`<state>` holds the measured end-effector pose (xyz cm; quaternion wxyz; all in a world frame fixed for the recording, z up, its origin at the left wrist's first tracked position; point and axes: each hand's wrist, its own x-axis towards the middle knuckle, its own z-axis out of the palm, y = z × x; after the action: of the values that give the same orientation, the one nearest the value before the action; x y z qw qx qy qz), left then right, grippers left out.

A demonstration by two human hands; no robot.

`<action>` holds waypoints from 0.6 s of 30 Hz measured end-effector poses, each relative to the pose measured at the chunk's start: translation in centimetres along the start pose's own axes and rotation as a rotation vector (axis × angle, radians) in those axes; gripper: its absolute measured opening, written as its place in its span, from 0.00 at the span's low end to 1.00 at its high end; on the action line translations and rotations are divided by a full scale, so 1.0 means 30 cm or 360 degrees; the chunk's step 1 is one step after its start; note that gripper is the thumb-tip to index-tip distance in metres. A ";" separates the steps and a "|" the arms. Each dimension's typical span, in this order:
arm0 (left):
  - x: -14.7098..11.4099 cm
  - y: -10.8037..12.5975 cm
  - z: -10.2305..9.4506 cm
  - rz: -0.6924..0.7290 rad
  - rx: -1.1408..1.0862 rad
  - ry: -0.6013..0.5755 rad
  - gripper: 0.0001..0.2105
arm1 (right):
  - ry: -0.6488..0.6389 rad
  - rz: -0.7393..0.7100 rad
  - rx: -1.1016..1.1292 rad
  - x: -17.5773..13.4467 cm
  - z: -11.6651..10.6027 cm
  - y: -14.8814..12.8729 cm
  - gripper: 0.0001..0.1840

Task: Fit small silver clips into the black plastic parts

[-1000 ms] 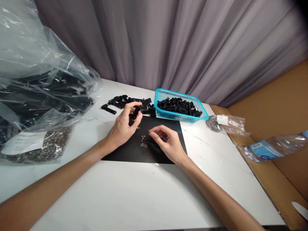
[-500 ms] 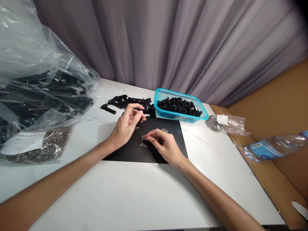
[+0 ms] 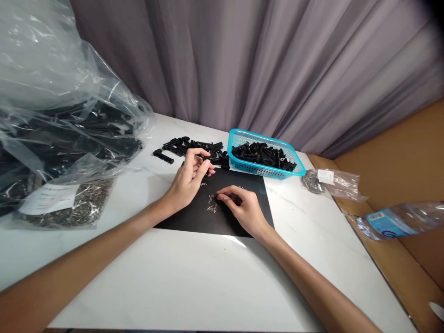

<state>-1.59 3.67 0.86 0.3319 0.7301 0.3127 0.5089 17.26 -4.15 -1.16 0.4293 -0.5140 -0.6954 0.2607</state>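
My left hand [image 3: 189, 178] is raised over the back of a black mat [image 3: 194, 217], its fingers curled around a dark piece that looks like a black plastic part and is mostly hidden by the fingers. Lower and to the right, my right hand [image 3: 244, 206] hovers just over the mat, thumb and forefinger pinched together. Whatever lies between those fingertips is too small to make out. Beside them, small shiny metal pieces [image 3: 212, 208] lie scattered on the mat. Behind my left hand is a loose pile of black plastic parts [image 3: 176, 145].
A blue basket [image 3: 267, 173] holds many black parts. Large clear bags [image 3: 114, 106] with black parts stand at the left, before them a bag of metal pieces [image 3: 90, 199]. At the right are a smaller bag [image 3: 314, 181], a plastic bottle [image 3: 391, 224] and cardboard [image 3: 398, 152].
My right fingertips have drawn slightly right, away from the small metal pieces. My left hand keeps its curled pose. The whole view has shifted a little.
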 end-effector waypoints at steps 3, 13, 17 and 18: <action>0.004 0.003 -0.003 0.0017 0.0024 0.0011 0.11 | -0.0002 0.0029 0.0057 -0.002 0.003 0.001 0.07; 0.006 -0.002 -0.010 0.0038 0.0064 0.0067 0.11 | 0.0050 -0.0184 -0.0167 0.000 -0.006 -0.009 0.08; 0.009 -0.009 -0.013 0.0047 0.0088 0.0102 0.11 | -0.0002 -0.0197 -0.0342 -0.006 -0.006 0.011 0.11; 0.011 -0.011 -0.015 0.0052 0.0094 0.0111 0.11 | -0.0004 -0.0210 -0.0409 -0.007 -0.005 0.012 0.13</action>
<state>-1.96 4.20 0.87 0.2906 0.7264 0.3271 0.5300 17.59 -4.26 -1.44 0.3753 -0.5176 -0.7558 0.1415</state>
